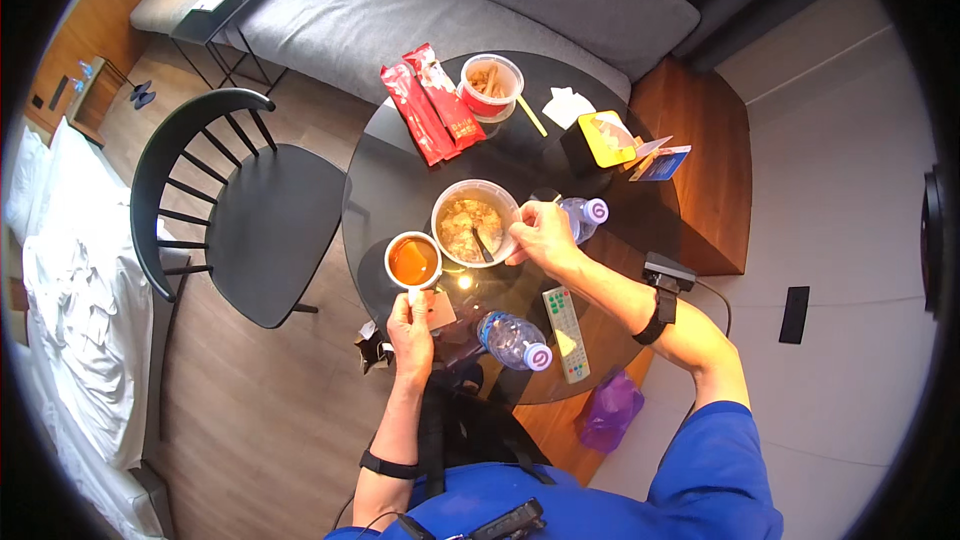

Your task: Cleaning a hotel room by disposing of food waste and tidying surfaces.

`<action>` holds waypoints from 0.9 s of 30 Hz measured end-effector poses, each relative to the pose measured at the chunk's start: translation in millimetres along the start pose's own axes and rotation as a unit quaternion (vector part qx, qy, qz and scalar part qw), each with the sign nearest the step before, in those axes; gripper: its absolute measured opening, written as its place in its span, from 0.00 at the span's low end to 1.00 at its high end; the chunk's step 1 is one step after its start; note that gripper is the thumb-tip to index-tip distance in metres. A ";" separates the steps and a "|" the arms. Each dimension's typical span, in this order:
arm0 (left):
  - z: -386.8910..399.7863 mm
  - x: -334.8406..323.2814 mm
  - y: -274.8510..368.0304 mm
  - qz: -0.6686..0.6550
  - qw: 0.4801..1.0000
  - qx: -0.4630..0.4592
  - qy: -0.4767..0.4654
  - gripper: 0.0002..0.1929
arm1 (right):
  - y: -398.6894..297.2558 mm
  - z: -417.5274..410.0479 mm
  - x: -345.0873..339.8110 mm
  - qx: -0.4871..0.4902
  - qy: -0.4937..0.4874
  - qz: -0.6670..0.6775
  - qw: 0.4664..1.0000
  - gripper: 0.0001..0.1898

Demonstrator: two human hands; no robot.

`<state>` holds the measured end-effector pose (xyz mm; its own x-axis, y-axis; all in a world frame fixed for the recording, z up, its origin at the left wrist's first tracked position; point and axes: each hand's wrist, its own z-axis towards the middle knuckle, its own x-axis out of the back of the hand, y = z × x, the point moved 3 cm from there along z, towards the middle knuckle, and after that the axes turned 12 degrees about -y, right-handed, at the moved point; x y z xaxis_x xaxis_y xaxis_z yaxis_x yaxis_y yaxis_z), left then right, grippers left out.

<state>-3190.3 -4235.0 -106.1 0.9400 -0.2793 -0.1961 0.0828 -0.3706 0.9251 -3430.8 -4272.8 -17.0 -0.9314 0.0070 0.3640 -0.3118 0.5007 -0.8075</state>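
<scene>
My left hand (411, 334) grips the handle of a white cup (413, 261) of orange-brown liquid at the near left of the round glass table (360, 165). With its fingers closed on the rim, my right hand (541, 238) holds a clear plastic bowl (475, 223) on its right side. Inside the bowl are pale, lumpy food (463, 219) and a black plastic spoon (482, 246). The cup stands close to the bowl's lower left. A plastic bottle (581, 217) lies partly behind my right hand.
Another plastic bottle (514, 341) and a remote control (568, 334) lie nearer me. Farther back are red packets (431, 109), a food tub (491, 82), tissues (568, 107) and a yellow-topped box (606, 139). A black chair (277, 232) stands left; a grey sofa (360, 22) runs behind.
</scene>
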 end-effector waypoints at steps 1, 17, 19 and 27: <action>-1.7 6.2 -0.9 -0.020 1.000 -0.021 -0.011 0.13 | 3.7 -1.2 -1.6 -0.001 -0.001 0.003 1.000 0.05; -72.9 37.6 53.3 -0.084 0.991 -0.103 0.014 0.14 | -49.0 -29.4 -31.2 0.197 -0.013 -0.465 0.863 0.12; -77.0 36.4 54.7 -0.075 0.992 -0.102 0.019 0.14 | -42.6 -20.6 -28.8 0.170 -0.016 -0.471 0.865 0.13; -101.3 42.0 53.3 -0.079 0.991 -0.103 0.031 0.13 | -82.8 -63.4 -14.4 0.284 0.046 -0.474 0.832 0.04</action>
<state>-3112.9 -4176.8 -32.1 0.9280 -0.1743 -0.3294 0.2905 -0.2154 0.9323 -3379.7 -4259.5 74.0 -0.2062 -0.0788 0.9753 -0.9613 -0.1700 -0.2170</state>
